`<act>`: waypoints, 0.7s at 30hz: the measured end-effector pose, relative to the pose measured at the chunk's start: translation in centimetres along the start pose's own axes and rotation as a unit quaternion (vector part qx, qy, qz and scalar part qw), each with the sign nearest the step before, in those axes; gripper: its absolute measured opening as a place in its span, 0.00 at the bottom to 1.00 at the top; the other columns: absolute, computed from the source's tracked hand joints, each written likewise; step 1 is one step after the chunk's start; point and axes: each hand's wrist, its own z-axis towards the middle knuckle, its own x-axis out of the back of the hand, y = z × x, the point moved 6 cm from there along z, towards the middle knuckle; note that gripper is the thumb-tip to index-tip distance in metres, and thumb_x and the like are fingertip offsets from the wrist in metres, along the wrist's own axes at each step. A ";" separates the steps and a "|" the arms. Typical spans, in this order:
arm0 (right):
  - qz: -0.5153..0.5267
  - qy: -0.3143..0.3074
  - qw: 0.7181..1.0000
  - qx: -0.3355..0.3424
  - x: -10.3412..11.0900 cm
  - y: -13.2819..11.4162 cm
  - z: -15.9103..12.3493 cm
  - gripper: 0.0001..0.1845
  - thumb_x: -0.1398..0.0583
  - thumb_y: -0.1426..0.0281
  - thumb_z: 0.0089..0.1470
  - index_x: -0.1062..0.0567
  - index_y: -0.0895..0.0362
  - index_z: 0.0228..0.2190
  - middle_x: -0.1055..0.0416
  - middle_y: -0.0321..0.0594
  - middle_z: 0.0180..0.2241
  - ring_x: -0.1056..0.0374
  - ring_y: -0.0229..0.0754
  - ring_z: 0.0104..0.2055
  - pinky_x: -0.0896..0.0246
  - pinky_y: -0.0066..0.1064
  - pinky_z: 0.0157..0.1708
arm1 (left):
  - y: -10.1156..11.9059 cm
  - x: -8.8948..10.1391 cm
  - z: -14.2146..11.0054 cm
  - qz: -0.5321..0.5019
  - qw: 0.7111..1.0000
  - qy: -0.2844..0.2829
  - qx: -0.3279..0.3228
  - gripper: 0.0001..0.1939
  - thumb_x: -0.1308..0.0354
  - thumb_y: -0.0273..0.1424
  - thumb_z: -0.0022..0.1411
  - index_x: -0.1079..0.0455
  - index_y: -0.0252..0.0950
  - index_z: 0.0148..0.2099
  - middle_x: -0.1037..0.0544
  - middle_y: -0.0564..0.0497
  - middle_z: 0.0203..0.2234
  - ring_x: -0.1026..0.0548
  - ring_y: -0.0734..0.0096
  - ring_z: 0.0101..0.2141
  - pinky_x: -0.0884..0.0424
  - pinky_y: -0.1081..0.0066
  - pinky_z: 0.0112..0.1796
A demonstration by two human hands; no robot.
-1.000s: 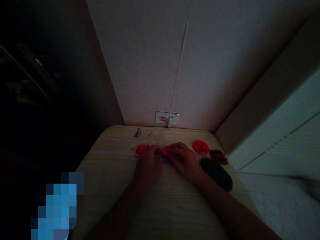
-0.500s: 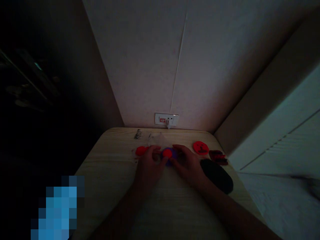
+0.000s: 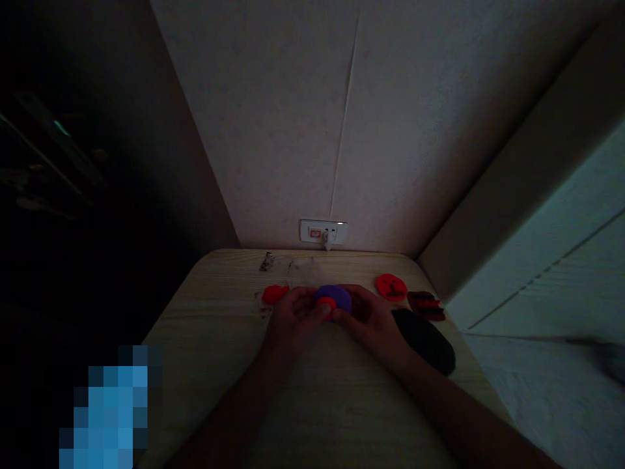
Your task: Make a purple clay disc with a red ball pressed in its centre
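A purple disc (image 3: pixel 340 296), which looks like modelling clay, is held between my two hands over the wooden tabletop. A smaller red clay round (image 3: pixel 326 303) lies against its near side. My left hand (image 3: pixel 291 322) grips from the left, its thumb pressed on the red round and its fingers behind the disc. From the right, my right hand (image 3: pixel 375 320) holds the disc's edge, with the thumb at the lower front by the red piece. Its other fingers are partly hidden behind the disc. A loose red clay lump (image 3: pixel 274 294) lies just left of my left hand.
Right of my hands lie a flat red disc with dark marks (image 3: pixel 391 287), a dark red piece with black strips (image 3: pixel 426 305) and a large black oval (image 3: pixel 426 343). Behind the wooden tabletop (image 3: pixel 317 404), a wall socket (image 3: pixel 323 232) holds a plug. Dark smudges mark the back left.
The purple disc has tilted up, so more of its face shows. The red round has shifted slightly down on it, and both thumbs have moved in closer.
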 end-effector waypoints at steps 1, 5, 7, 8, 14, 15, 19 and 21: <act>-0.004 -0.005 1.000 -0.004 -0.1 -0.1 0.0 0.22 0.27 0.58 0.50 0.23 0.52 0.45 0.19 0.41 0.43 0.21 0.47 0.45 0.26 0.41 0.51 | 0.0 -0.1 0.0 -0.004 1.000 -0.005 -0.001 0.25 0.25 0.39 0.50 0.27 0.33 0.45 0.15 0.42 0.40 0.17 0.60 0.41 0.22 0.64 0.45; -0.031 0.005 0.999 -0.024 0.2 -0.2 0.1 0.21 0.29 0.53 0.51 0.22 0.53 0.40 0.18 0.40 0.37 0.21 0.46 0.40 0.25 0.39 0.44 | 0.0 -0.6 0.0 -0.011 0.999 -0.043 -0.005 0.26 0.26 0.41 0.50 0.25 0.33 0.48 0.15 0.41 0.43 0.17 0.58 0.43 0.22 0.63 0.46; -0.037 0.013 0.999 -0.033 0.4 -0.2 0.0 0.21 0.29 0.53 0.51 0.22 0.53 0.40 0.18 0.39 0.37 0.22 0.46 0.39 0.25 0.38 0.43 | 0.0 -0.8 0.0 -0.008 0.998 -0.057 -0.004 0.27 0.26 0.41 0.50 0.23 0.34 0.49 0.15 0.42 0.44 0.17 0.56 0.44 0.22 0.62 0.46; -0.035 0.013 0.999 -0.036 0.4 -0.2 0.0 0.21 0.29 0.53 0.51 0.22 0.53 0.40 0.18 0.39 0.37 0.22 0.46 0.40 0.26 0.37 0.43 | 0.1 -0.8 0.0 -0.006 0.998 -0.059 -0.003 0.26 0.25 0.41 0.50 0.23 0.34 0.48 0.15 0.42 0.43 0.17 0.56 0.44 0.22 0.62 0.47; -0.017 0.007 0.999 -0.040 0.3 -0.3 0.0 0.21 0.27 0.55 0.47 0.21 0.53 0.39 0.19 0.37 0.35 0.23 0.44 0.38 0.26 0.36 0.42 | 0.0 -0.7 0.0 -0.001 0.999 -0.051 0.007 0.25 0.23 0.37 0.47 0.22 0.34 0.47 0.14 0.44 0.41 0.17 0.58 0.44 0.23 0.63 0.48; -0.015 0.010 0.999 -0.043 0.3 -0.3 0.0 0.21 0.27 0.55 0.47 0.21 0.53 0.39 0.19 0.37 0.35 0.23 0.44 0.38 0.26 0.36 0.42 | 0.0 -0.7 0.0 -0.003 0.999 -0.052 0.009 0.26 0.23 0.37 0.47 0.22 0.34 0.47 0.14 0.44 0.41 0.17 0.58 0.44 0.23 0.63 0.48; -0.010 0.018 0.998 -0.052 0.5 -0.4 0.0 0.21 0.27 0.56 0.47 0.21 0.54 0.38 0.19 0.37 0.35 0.24 0.43 0.37 0.27 0.35 0.41 | -0.4 -0.8 0.3 -0.025 0.997 -0.070 0.006 0.27 0.23 0.37 0.46 0.22 0.33 0.48 0.14 0.43 0.42 0.17 0.58 0.44 0.22 0.63 0.48; -0.011 0.017 0.998 -0.057 0.5 -0.4 0.0 0.21 0.27 0.56 0.48 0.21 0.54 0.38 0.19 0.38 0.35 0.24 0.43 0.36 0.27 0.35 0.40 | -0.6 -0.8 0.5 -0.032 0.997 -0.075 0.003 0.27 0.23 0.38 0.46 0.22 0.33 0.47 0.14 0.43 0.41 0.16 0.57 0.43 0.22 0.62 0.47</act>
